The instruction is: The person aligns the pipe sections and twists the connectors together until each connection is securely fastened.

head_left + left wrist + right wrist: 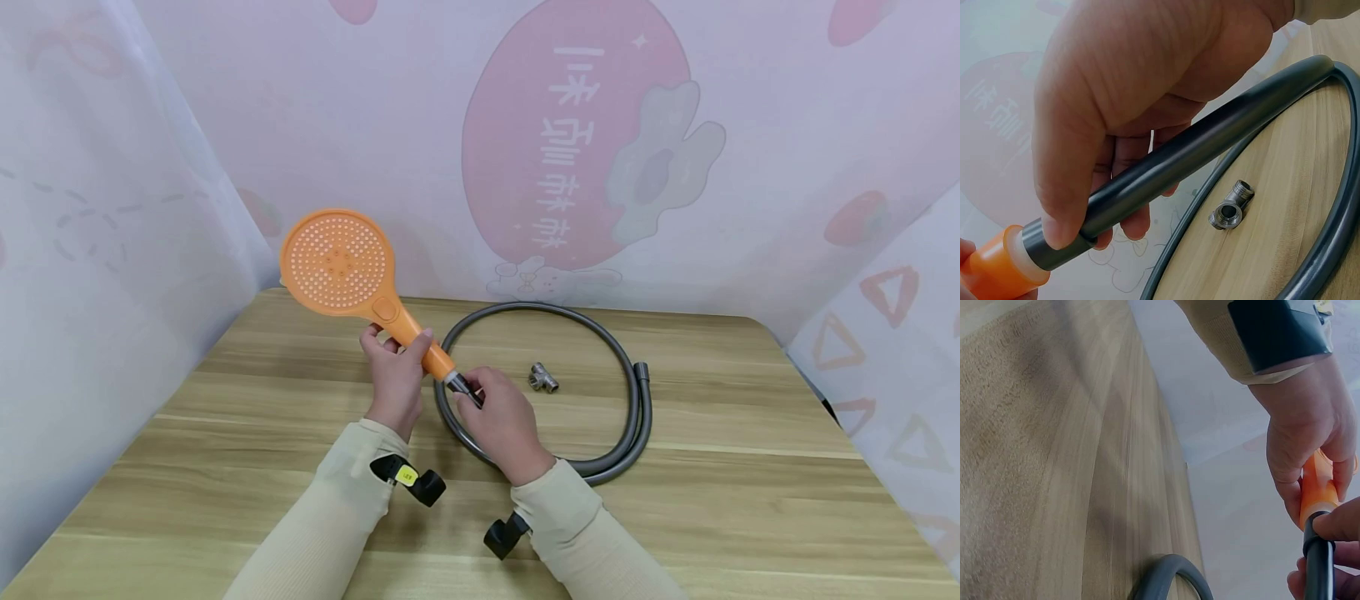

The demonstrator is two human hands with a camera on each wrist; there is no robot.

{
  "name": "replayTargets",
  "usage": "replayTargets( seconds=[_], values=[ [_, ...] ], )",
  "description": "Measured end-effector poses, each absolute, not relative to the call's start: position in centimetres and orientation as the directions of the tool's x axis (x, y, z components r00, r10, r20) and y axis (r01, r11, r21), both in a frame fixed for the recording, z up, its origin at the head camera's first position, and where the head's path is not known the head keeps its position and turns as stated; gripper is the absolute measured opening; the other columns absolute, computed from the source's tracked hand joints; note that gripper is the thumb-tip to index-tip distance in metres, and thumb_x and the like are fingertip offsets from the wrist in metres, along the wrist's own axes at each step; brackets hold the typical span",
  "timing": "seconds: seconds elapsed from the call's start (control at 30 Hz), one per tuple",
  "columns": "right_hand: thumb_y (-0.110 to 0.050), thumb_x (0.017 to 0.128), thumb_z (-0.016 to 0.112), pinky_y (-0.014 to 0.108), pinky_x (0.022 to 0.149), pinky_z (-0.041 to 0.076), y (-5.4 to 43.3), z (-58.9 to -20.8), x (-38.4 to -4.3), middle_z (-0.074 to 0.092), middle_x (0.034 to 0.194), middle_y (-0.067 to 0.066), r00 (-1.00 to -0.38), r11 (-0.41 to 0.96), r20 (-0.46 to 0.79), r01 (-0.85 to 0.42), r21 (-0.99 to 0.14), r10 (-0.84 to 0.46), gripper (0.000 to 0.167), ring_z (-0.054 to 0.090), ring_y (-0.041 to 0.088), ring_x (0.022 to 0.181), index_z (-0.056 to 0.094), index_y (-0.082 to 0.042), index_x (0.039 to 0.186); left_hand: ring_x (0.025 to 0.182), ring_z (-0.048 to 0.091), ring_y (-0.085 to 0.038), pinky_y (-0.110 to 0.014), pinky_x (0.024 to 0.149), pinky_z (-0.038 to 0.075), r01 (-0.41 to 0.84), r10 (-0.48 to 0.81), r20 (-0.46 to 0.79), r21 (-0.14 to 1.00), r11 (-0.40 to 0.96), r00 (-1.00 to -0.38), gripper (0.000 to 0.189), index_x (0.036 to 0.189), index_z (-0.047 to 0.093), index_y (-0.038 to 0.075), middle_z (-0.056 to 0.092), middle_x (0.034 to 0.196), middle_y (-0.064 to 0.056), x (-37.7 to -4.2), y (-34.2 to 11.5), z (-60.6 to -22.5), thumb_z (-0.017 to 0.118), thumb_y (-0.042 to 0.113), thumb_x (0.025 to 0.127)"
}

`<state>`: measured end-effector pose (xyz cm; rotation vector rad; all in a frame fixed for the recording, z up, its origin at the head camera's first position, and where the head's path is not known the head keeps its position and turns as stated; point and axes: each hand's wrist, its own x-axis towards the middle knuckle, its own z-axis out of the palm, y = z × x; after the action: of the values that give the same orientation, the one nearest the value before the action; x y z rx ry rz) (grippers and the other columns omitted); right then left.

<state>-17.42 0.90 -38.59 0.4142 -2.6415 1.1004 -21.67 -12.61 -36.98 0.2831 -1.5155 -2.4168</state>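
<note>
An orange shower head is raised above the table, its round nozzle face up and to the left. My left hand grips its handle. At the handle's lower end, the thumb and fingers of my right hand pinch the end of a dark grey shower hose. In the left wrist view the hose's end collar sits right against the white ring at the end of the orange handle. Any thread inside the collar is hidden.
The rest of the hose lies coiled on the wooden table, its other end at the right of the coil. Inside the loop lies a metal tee fitting. A printed curtain stands behind the table.
</note>
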Motion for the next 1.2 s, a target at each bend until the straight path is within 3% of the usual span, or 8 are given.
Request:
replayTargets(
  seconds=[0.5,0.83,1.2],
  values=[
    [-0.021,0.094,0.061,0.031,0.067,0.050,0.99,-38.69,-17.76,0.066,0.099,0.006,-0.930,0.690,0.306,-0.357,-0.630,-0.202,0.025,0.059,0.016,0.079,0.067,-0.005,0.114,0.105,0.059,-0.028,-0.035,0.083,0.054,0.120,-0.334,-0.022,0.908,-0.401,-0.942,0.072,0.139,0.012,0.018,0.043,0.128,-0.016,-21.88,-12.59,-36.99,0.064,0.005,0.091],
    [-0.023,0.093,0.061,0.033,0.070,0.051,1.02,-38.54,-17.82,0.066,0.101,0.005,-0.944,0.689,0.274,-0.321,-0.650,-0.181,0.028,0.061,0.016,0.083,0.066,-0.008,0.116,0.106,0.059,-0.028,-0.037,0.085,0.053,0.124,-0.339,-0.019,0.910,-0.396,-0.941,0.071,0.139,0.012,0.017,0.043,0.127,-0.016,-21.88,-12.56,-36.97,0.064,0.005,0.091],
    [-0.025,0.087,0.066,0.027,0.064,0.048,1.17,-38.57,-17.94,0.063,0.096,0.001,-0.953,0.672,0.252,-0.299,-0.678,-0.169,0.036,0.057,0.013,0.077,0.063,-0.008,0.119,0.103,0.061,-0.029,-0.036,0.084,0.054,0.126,-0.344,-0.021,0.908,-0.400,-0.939,0.070,0.139,0.012,0.016,0.043,0.129,-0.020,-21.91,-12.51,-36.83,0.063,0.004,0.091]
  ],
)
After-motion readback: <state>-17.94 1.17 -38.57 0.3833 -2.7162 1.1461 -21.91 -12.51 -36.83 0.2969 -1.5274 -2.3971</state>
